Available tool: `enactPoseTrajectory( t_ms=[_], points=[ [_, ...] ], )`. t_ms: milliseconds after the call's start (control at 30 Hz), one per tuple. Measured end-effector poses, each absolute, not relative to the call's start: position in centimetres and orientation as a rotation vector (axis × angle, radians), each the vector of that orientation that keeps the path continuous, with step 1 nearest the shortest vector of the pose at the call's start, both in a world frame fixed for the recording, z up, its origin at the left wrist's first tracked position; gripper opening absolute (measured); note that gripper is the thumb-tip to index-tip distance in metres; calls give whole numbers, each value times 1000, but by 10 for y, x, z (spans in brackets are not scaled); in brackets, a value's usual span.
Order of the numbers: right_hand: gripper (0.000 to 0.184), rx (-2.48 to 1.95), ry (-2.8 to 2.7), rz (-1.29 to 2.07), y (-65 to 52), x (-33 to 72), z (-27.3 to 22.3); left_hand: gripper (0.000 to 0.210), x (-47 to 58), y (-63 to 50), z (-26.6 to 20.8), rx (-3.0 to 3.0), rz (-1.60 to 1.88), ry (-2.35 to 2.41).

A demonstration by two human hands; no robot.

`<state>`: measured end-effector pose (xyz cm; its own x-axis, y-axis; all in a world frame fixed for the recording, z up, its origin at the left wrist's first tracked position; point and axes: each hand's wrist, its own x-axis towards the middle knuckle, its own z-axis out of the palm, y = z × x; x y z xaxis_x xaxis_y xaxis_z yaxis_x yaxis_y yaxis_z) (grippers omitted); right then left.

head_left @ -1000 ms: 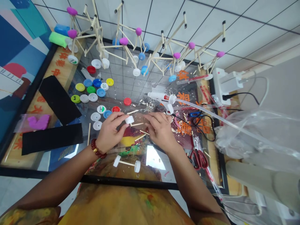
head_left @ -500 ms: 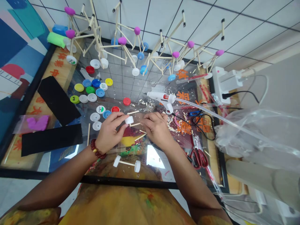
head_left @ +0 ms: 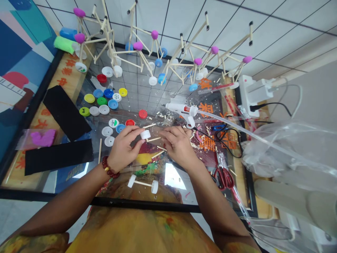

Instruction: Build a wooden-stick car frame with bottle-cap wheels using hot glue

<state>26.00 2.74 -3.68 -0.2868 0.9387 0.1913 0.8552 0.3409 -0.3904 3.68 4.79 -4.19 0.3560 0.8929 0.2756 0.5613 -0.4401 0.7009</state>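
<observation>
My left hand [head_left: 125,149] pinches a white bottle cap [head_left: 145,134] between thumb and forefinger, over the middle of the table. Facing it, my right hand [head_left: 177,146] has its fingers bent together. A thin wooden stick [head_left: 153,139] runs from below the cap towards my right fingertips; whether they grip it, I cannot see. Another short stick [head_left: 149,125] lies just beyond the cap. More stick pieces [head_left: 158,154] are on the glass below the hands. Closer to me rests a stick axle [head_left: 143,183] with a white cap on each end.
Coloured bottle caps [head_left: 101,101] lie at left, beside black strips [head_left: 59,156] and purple clay [head_left: 43,137]. Several stick models [head_left: 158,45] line the back. A glue gun [head_left: 181,108], wood scraps, scissors [head_left: 223,175] and a power strip [head_left: 247,95] are at right.
My right hand has shifted slightly to the right, and a little more of the stick shows. The left hand keeps its hold on the cap, which is tilted slightly differently.
</observation>
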Motion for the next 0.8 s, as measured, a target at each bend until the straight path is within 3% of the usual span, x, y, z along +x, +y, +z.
enactPoseTrajectory(
  t_ms=[367,800],
  points=[
    [14,-1497,-2302,308,29,254,-35,29,37,49,-43,2126,903,1246],
    [21,-1518,-2331,257,30,251,-38,25,38,50,-43,2123,918,1251]
  ],
)
